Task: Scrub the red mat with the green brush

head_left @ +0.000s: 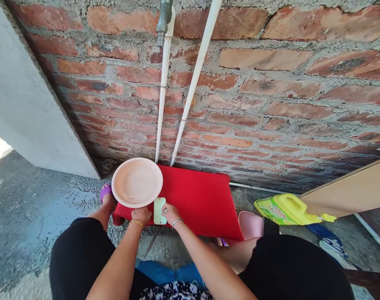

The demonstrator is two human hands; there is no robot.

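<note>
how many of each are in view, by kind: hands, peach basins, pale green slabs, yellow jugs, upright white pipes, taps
Left hand and right hand: 2
Peach basin: 1
Pale green slab: 1
Yellow jug: 1
Upright white pipes: 2
Tap: 1
Total: 8

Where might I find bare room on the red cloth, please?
The red cloth is bare from the right hand rightward, bordered by brick wall and pink container. Its left end is crowded: basin, green slab, left hand.
</note>
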